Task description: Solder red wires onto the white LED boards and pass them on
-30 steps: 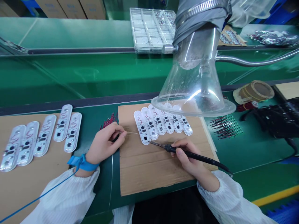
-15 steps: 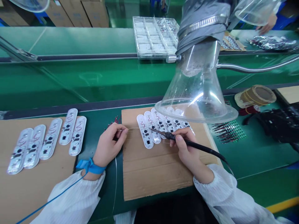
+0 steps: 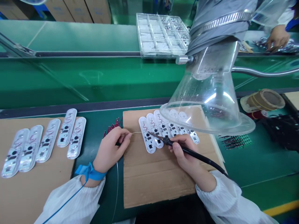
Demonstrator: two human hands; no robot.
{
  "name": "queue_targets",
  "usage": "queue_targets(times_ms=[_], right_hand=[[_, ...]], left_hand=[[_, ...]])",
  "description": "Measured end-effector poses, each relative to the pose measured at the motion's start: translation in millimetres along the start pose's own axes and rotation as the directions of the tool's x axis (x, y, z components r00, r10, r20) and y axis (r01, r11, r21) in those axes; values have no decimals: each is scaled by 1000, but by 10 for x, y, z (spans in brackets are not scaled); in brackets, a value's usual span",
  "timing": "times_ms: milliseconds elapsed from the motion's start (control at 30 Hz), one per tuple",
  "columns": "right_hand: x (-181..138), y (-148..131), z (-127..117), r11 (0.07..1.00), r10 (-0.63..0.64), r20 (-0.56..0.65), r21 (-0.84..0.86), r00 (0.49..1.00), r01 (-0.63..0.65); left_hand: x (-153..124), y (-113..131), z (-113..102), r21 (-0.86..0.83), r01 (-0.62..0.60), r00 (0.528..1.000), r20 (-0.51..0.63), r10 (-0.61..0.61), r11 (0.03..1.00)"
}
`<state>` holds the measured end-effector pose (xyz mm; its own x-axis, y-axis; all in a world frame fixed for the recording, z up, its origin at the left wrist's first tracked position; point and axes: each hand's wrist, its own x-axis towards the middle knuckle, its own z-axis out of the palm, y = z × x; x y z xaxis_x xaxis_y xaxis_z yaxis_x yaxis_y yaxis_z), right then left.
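Observation:
My left hand (image 3: 114, 146), with a blue strap (image 3: 91, 172) round its wrist, pinches a thin solder wire (image 3: 136, 133). The wire's free end reaches the leftmost white circuit board (image 3: 147, 137) on the cardboard sheet (image 3: 158, 177). Held like a pen in my right hand (image 3: 187, 152) is a soldering iron (image 3: 174, 144). Its tip lies at the middle of that same board, close to the wire's end; whether they touch I cannot tell. Several like boards stand side by side to the right, partly behind a clear fume hood (image 3: 205, 105).
More boards (image 3: 48, 140) lie on cardboard at the left. Red wires (image 3: 114, 126) sit behind my left hand. A divided clear tray (image 3: 161, 37) rests on the far ledge. A tape roll (image 3: 263, 100) and small green boards (image 3: 238, 141) are at the right. Another person's hand (image 3: 277, 38) shows top right.
The iron's tip has shifted left onto the leftmost board, near the solder wire. The view has moved slightly, and the other person's hand has come further into sight.

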<state>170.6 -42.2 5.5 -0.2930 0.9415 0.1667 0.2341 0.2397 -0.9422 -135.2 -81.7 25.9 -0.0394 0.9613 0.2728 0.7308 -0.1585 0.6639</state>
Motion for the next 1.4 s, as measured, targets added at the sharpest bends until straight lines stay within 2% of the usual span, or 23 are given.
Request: queue_targets(times_ms=[333, 533, 733, 967, 1400], right_hand=[[59, -78, 15, 994, -46, -19, -101, 999, 43], [71, -94, 11, 994, -67, -18, -89, 998, 65], [77, -83, 1, 995, -38, 2, -94, 999, 38], [-18, 6, -20, 999, -12, -46, -42, 999, 10], [102, -108, 11, 988, -91, 60, -124, 994, 98]], left_hand=[[-9, -2, 3, 1, 7, 1000, 0, -7, 1000], [-7, 6, 18, 3, -27, 1000, 10, 27, 1000], [-9, 28, 16, 5, 2, 999, 48, -2, 1000], [-12, -8, -22, 1, -24, 999, -27, 24, 1000], [13, -7, -8, 35, -93, 996, -5, 93, 995]])
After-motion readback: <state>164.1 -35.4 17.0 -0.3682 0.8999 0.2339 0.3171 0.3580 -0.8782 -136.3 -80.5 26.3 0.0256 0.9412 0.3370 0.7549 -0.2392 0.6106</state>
